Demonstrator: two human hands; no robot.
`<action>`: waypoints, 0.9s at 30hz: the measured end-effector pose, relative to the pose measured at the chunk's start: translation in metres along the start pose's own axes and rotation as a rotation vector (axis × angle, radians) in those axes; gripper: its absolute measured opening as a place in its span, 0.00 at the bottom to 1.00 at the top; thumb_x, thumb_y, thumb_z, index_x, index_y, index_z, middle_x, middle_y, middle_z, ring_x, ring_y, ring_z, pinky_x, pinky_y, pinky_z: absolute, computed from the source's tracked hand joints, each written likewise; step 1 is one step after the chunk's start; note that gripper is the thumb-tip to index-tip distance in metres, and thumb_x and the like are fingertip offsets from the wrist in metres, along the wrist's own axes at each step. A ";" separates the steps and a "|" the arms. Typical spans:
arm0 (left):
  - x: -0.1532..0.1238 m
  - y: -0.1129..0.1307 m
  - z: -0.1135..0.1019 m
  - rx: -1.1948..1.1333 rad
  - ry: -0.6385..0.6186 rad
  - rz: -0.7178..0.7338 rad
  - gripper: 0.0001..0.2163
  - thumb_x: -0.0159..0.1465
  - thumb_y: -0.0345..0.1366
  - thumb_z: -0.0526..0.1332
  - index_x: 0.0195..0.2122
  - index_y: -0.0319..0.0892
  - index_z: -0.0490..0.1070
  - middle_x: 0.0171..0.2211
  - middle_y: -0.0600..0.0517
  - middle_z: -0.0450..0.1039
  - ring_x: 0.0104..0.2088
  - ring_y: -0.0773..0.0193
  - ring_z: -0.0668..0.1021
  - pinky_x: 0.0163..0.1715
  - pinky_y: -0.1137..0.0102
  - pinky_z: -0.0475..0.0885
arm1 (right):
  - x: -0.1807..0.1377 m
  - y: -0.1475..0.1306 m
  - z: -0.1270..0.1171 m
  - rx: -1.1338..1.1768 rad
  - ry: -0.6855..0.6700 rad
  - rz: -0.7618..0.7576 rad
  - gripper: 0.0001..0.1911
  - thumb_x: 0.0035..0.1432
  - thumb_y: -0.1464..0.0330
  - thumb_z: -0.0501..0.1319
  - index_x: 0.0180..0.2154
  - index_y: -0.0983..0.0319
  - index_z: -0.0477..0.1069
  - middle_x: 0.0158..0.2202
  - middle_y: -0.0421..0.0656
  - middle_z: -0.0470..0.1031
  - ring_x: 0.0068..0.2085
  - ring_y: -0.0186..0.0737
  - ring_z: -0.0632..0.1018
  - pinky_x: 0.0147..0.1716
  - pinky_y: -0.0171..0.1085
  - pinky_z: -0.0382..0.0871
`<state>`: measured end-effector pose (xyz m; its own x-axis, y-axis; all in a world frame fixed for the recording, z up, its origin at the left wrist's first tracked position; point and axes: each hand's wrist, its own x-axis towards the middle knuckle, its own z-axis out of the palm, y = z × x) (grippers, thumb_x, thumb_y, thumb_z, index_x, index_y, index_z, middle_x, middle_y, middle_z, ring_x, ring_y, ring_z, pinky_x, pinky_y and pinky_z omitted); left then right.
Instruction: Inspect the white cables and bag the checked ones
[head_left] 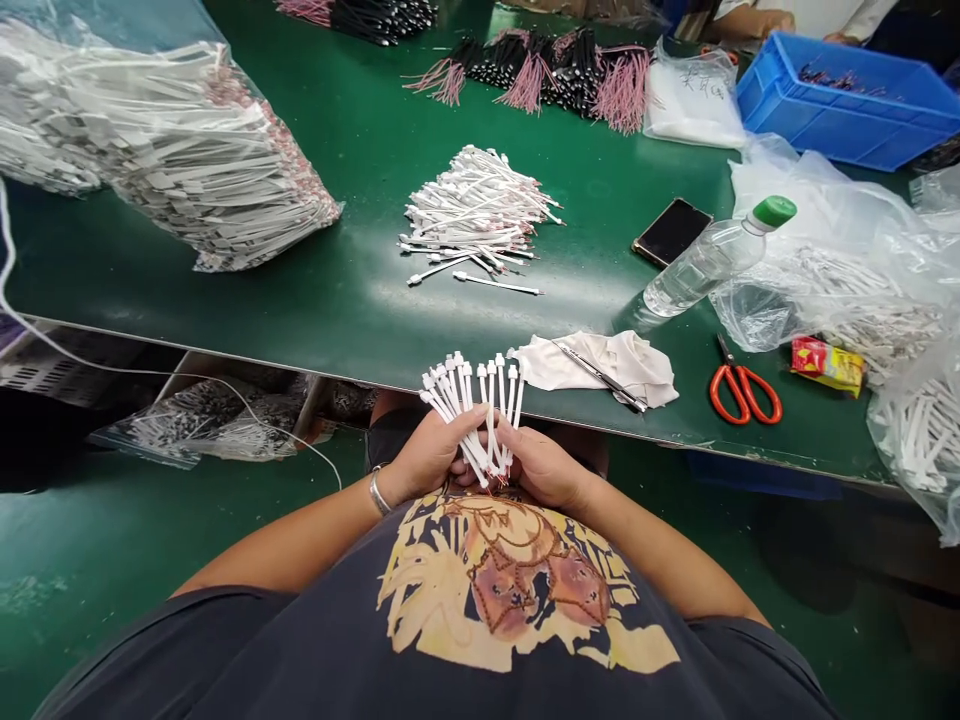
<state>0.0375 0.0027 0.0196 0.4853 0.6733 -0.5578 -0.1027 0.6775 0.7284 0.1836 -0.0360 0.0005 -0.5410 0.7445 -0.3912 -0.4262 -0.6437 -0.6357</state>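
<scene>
Close to my body, at the table's near edge, my left hand [435, 450] grips a fanned bunch of short white cables [455, 395]. Their white connectors point away from me, and thin reddish wire ends stick out toward my shirt. Beside it, my right hand [544, 463] is closed on a smaller group of the same cables [510, 400]. Both thumbs press on the cables, and the two groups nearly meet between them. Some fingers are hidden beneath the bunch. Further up the table lies a loose pile of white cables [480, 205].
The green table [337, 310] holds a cream cloth [547, 362] with tweezers [600, 375], red-handled scissors [742, 392], a water bottle [705, 265] and a phone [673, 232]. A large bag of cables [202, 150] lies left. Behind a blue bin [847, 110], another person's hand [765, 22] shows.
</scene>
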 end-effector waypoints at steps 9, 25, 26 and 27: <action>0.000 -0.001 -0.004 0.007 -0.013 -0.009 0.18 0.59 0.50 0.58 0.23 0.38 0.65 0.10 0.54 0.65 0.07 0.73 0.58 0.05 0.77 0.55 | 0.004 0.002 0.005 0.007 0.035 0.062 0.28 0.57 0.50 0.55 0.41 0.69 0.74 0.33 0.52 0.78 0.34 0.41 0.78 0.33 0.39 0.72; 0.002 -0.007 -0.007 0.087 0.092 -0.044 0.15 0.57 0.47 0.62 0.27 0.41 0.63 0.09 0.59 0.59 0.08 0.73 0.60 0.08 0.78 0.51 | 0.011 0.011 0.004 0.009 0.065 0.119 0.24 0.47 0.53 0.67 0.36 0.69 0.75 0.29 0.47 0.76 0.29 0.35 0.76 0.33 0.36 0.68; 0.002 -0.007 -0.007 0.081 0.089 -0.040 0.15 0.57 0.47 0.62 0.27 0.41 0.63 0.09 0.59 0.59 0.08 0.72 0.60 0.08 0.77 0.52 | 0.011 0.011 0.004 0.007 0.064 0.122 0.24 0.47 0.54 0.67 0.36 0.69 0.75 0.29 0.47 0.76 0.29 0.35 0.76 0.33 0.36 0.67; 0.002 -0.007 -0.007 0.076 0.087 -0.036 0.15 0.57 0.47 0.62 0.27 0.41 0.63 0.10 0.59 0.60 0.08 0.72 0.60 0.08 0.77 0.52 | 0.011 0.011 0.004 0.003 0.063 0.125 0.24 0.47 0.54 0.67 0.36 0.69 0.75 0.30 0.47 0.76 0.30 0.36 0.76 0.33 0.36 0.67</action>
<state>0.0328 0.0014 0.0107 0.4104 0.6739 -0.6143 -0.0190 0.6798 0.7331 0.1699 -0.0356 -0.0080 -0.5431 0.6680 -0.5087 -0.3605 -0.7327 -0.5772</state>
